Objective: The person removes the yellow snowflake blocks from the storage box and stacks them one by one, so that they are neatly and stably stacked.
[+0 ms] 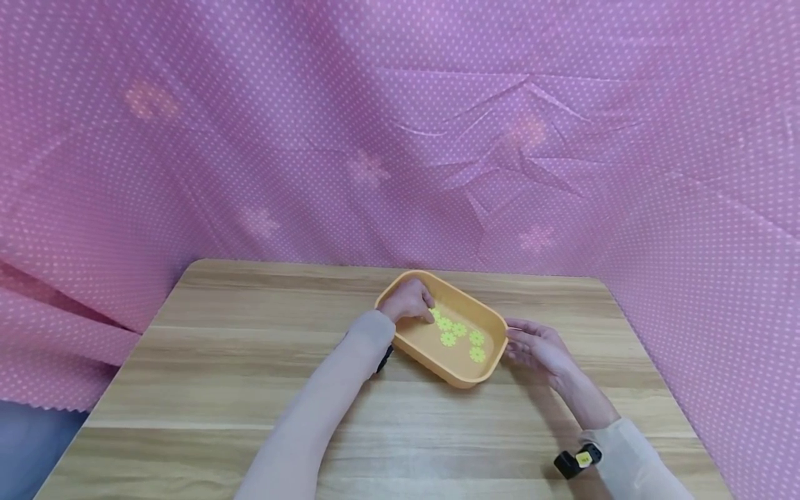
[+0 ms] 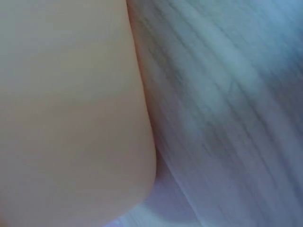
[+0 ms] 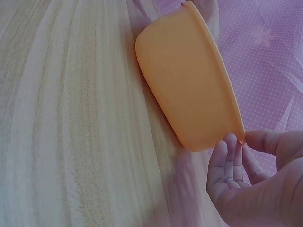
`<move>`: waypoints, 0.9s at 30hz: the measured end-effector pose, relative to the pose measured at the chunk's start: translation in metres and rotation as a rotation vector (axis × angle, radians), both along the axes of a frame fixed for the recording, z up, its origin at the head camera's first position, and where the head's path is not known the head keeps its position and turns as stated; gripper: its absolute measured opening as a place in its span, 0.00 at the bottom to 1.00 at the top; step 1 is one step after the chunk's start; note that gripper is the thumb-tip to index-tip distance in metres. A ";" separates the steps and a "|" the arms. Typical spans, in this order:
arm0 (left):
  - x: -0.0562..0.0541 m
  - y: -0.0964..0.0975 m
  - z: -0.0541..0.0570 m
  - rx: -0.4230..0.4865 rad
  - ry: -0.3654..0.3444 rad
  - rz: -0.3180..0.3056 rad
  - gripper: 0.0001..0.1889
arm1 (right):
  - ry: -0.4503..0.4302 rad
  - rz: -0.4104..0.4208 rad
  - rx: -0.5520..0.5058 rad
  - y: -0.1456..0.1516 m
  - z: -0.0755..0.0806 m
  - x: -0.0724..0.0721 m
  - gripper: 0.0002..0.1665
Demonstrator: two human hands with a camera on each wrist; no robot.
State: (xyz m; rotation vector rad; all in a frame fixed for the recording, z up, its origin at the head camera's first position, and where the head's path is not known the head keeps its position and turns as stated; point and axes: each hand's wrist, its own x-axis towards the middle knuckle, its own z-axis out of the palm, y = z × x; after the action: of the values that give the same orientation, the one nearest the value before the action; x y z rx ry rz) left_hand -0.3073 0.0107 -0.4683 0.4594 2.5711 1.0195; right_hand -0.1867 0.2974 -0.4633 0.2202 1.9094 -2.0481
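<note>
An orange-yellow rectangular tub (image 1: 462, 375) with rounded corners lies slantwise on the wooden table. On its floor are several flat yellow flower-shaped pieces (image 1: 448, 339). My left hand (image 1: 406, 300) reaches over the tub's left rim, fingers bent down beside the leftmost flower; whether they pinch it I cannot tell. The left wrist view shows only the tub's outer wall (image 2: 71, 142), not the hand. At the tub's right end, my right hand (image 1: 540, 351) pinches the rim between thumb (image 3: 262, 140) and fingers, seen closely in the right wrist view.
The wood-grain table (image 1: 237, 333) extends around the tub on all sides. A pink dotted cloth (image 1: 375, 139) hangs behind and along both sides. A black wrist device (image 1: 578, 460) sits on my right forearm.
</note>
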 end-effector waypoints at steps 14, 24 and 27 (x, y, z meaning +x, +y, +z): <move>-0.003 0.001 -0.002 0.033 -0.024 -0.035 0.18 | 0.005 0.004 0.018 0.000 0.000 0.000 0.32; 0.002 0.000 0.003 0.023 0.012 -0.070 0.18 | -0.007 -0.008 0.010 0.000 0.000 0.000 0.31; 0.003 0.000 0.005 0.018 0.011 -0.075 0.18 | -0.008 -0.010 0.011 0.001 -0.001 -0.001 0.30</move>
State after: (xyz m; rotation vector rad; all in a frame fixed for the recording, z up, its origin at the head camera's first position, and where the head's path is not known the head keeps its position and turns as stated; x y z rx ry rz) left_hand -0.3039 0.0103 -0.4635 0.5631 2.5356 1.0171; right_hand -0.1872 0.2984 -0.4638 0.2405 1.9186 -2.0404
